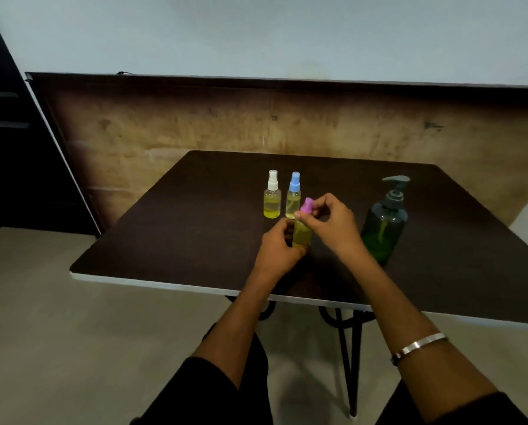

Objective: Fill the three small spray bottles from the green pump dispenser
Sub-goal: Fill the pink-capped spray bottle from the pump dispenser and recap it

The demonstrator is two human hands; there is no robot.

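we see a dark brown square tabletop (195, 228) with a pale edge, and we place everything by the translucent green pump dispenser (384, 228) with its grey pump head, which stands upright toward the table's right side. just left of that dispenser, both bare hands meet around a small clear spray bottle holding yellow liquid (302, 236). the left hand (279, 250) wraps the bottle's lower body, fingers curled closed around it, keeping it upright; we cannot tell whether its base touches the table. the right hand (333, 222), the one nearer the dispenser, pinches the bottle's pink spray cap (306, 207) between thumb and fingertips, a narrow grip closed on the cap. whether the cap is fully seated on the neck we cannot tell.

further left of the dispenser and toward the table's far side, two more small clear spray bottles stand upright side by side, close together but apart: one with a blue spray cap (293, 196) nearer the dispenser, one with a white spray cap (272, 196) beyond it. both hold yellow liquid. the blue-capped one stands just behind the held bottle.

a silver metal bracelet (419, 348) circles the right forearm, and dark sleeves (207, 391) cover both upper forearms.
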